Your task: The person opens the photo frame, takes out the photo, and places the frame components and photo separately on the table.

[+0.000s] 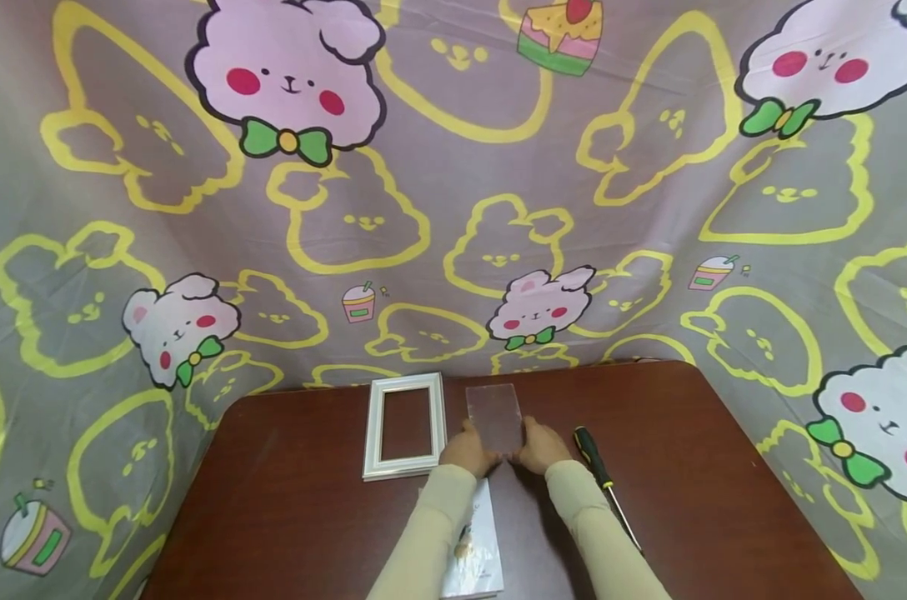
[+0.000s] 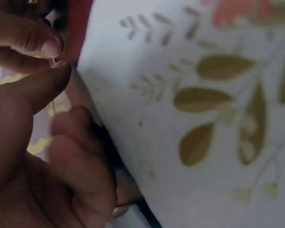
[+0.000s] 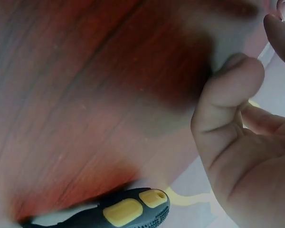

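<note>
Both hands hold a thin clear rectangular sheet [image 1: 493, 408] by its near part, over the table's middle. My left hand [image 1: 468, 450] pinches its left side, and my right hand [image 1: 541, 447] pinches the right. In the left wrist view the left thumb [image 2: 45, 85] comes close to the other hand's thumb [image 2: 51, 47], with the sheet's thin edge between them. The right wrist view shows the right thumb [image 3: 235, 80] bent at the sheet's edge. A white booklet or panel with a printed floral picture [image 1: 483, 550] lies below the left forearm, partly covered by it.
An empty white picture frame [image 1: 374, 425] lies left of the hands. To the right is a screwdriver [image 1: 590, 454] with a black and yellow handle. The brown table [image 1: 273, 500] meets a patterned cloth [image 1: 438, 192] at its back and sides.
</note>
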A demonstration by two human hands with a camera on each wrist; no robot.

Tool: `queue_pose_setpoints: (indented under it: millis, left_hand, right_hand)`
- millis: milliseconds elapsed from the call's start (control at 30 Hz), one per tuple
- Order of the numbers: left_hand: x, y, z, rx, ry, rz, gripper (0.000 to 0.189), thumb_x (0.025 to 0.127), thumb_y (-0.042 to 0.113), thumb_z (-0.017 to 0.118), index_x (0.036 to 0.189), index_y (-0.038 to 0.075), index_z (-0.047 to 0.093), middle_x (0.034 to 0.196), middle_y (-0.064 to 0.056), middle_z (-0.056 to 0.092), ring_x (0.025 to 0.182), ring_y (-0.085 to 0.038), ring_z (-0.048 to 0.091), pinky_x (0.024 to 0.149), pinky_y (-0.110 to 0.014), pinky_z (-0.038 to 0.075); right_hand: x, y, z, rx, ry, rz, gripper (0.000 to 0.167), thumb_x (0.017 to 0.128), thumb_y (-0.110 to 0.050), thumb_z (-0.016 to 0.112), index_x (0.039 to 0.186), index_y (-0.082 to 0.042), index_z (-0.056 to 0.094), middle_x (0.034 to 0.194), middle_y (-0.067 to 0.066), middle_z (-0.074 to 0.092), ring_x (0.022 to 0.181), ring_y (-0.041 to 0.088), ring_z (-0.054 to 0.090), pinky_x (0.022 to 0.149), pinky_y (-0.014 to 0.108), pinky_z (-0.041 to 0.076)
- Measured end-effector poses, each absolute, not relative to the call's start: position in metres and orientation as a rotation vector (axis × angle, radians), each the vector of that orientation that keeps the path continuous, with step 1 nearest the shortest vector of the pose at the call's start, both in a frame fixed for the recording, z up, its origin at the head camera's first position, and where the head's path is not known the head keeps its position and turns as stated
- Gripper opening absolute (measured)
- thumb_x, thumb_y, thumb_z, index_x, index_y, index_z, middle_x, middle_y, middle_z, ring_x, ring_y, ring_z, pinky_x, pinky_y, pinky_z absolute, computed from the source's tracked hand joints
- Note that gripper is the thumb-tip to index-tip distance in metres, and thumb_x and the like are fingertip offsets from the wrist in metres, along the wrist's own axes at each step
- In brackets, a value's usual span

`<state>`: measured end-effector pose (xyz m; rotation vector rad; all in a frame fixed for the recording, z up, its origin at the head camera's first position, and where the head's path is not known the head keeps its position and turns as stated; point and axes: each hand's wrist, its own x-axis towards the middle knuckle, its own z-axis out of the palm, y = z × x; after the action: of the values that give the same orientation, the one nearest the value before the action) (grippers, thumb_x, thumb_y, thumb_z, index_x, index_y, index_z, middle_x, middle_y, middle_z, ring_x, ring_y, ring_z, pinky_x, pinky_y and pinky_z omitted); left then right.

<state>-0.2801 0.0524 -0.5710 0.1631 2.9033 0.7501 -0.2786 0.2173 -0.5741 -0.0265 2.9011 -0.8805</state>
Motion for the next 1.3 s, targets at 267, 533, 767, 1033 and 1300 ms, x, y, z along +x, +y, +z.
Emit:
queue_pose_setpoints:
  millis: [267, 533, 767, 1033, 1300]
  left_hand:
    - [-0.279, 0.053, -0.575, 0.15, 3.005, 0.694, 0.081, 0.076, 0.041, 0.087, 0.124, -0.011, 0.047, 0.079, -0.024, 0.068, 0.071, -0.037, 0.069, 0.063, -0.047, 0.056]
    - [-0.268, 0.044, -0.563, 0.192, 2.987, 0.799, 0.068, 0.082, 0.034, 0.081, 0.125, -0.009, 0.05, 0.075, -0.021, 0.067, 0.064, -0.034, 0.067, 0.057, -0.046, 0.054]
    - [-0.235, 0.01, -0.54, 0.25, 2.97, 0.896, 0.044, 0.087, 0.025, 0.075, 0.118, -0.004, 0.064, 0.096, -0.02, 0.072, 0.082, -0.039, 0.07, 0.07, -0.052, 0.056]
    - [-0.188, -0.033, -0.548, 0.067, 2.947, 0.93, 0.041, 0.084, 0.022, 0.077, 0.115, -0.001, 0.066, 0.095, -0.021, 0.071, 0.085, -0.04, 0.068, 0.074, -0.055, 0.053]
    - [-0.153, -0.044, -0.56, -0.078, 2.889, 0.971, 0.049, 0.083, 0.022, 0.079, 0.116, -0.009, 0.062, 0.088, -0.024, 0.069, 0.081, -0.046, 0.068, 0.071, -0.058, 0.053]
  right_hand:
    - [-0.279, 0.213, -0.575, 0.019, 2.914, -0.895, 0.072, 0.076, -0.02, 0.087, 0.131, 0.01, 0.053, 0.109, 0.028, 0.067, 0.102, 0.044, 0.065, 0.088, 0.055, 0.05]
    - [-0.269, 0.216, -0.577, 0.041, 2.951, -0.934, 0.072, 0.076, -0.019, 0.084, 0.132, 0.012, 0.051, 0.108, 0.03, 0.065, 0.101, 0.046, 0.064, 0.086, 0.057, 0.051]
    - [-0.239, 0.218, -0.573, 0.05, 3.004, -0.899, 0.072, 0.076, -0.013, 0.083, 0.134, 0.013, 0.048, 0.107, 0.033, 0.062, 0.099, 0.049, 0.062, 0.085, 0.058, 0.05]
    - [-0.186, 0.192, -0.562, 0.012, 2.925, -0.958, 0.066, 0.08, -0.015, 0.079, 0.132, 0.015, 0.051, 0.119, 0.035, 0.06, 0.111, 0.052, 0.059, 0.093, 0.061, 0.046]
    - [-0.149, 0.153, -0.562, -0.032, 2.728, -1.055, 0.055, 0.084, -0.017, 0.079, 0.124, 0.015, 0.058, 0.111, 0.028, 0.065, 0.107, 0.046, 0.063, 0.092, 0.062, 0.047]
